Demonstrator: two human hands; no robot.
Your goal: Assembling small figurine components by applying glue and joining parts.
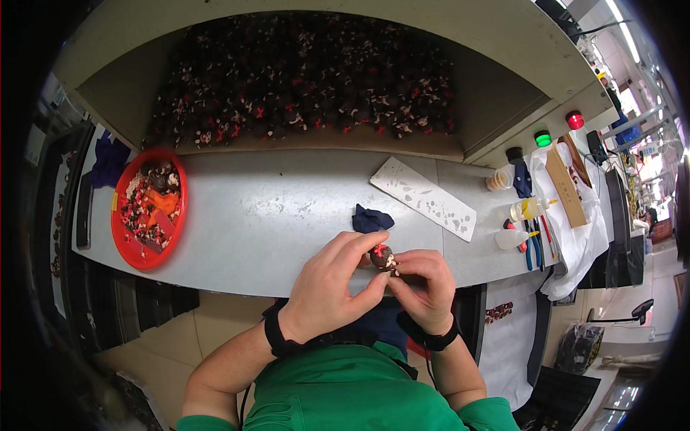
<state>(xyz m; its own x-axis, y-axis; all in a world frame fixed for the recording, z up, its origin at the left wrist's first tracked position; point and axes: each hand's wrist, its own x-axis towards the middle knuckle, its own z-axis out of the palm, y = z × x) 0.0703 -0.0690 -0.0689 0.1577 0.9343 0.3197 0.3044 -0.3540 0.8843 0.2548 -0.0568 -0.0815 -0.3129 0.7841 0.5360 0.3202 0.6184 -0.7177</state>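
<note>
Between my hands, just over the near edge of the grey table, is a small dark brown figurine (382,256) with a red bow-like piece and cream-coloured parts. My left hand (332,284) grips it from the left, thumb below and fingers above. On its right, my right hand (425,287) pinches its lower side with thumb and forefinger; any small piece between those fingertips is too small to make out. A crumpled navy cloth (371,218) lies on the table just beyond my fingers.
A red oval basin (183,208) of small coloured parts stands left. Many similar dark figurines (302,86) fill the hooded bay at the back. A spotted white board (424,198), a yellow-liquid bottle (525,210), a white bottle (509,238) and blue-handled pliers (533,255) lie right.
</note>
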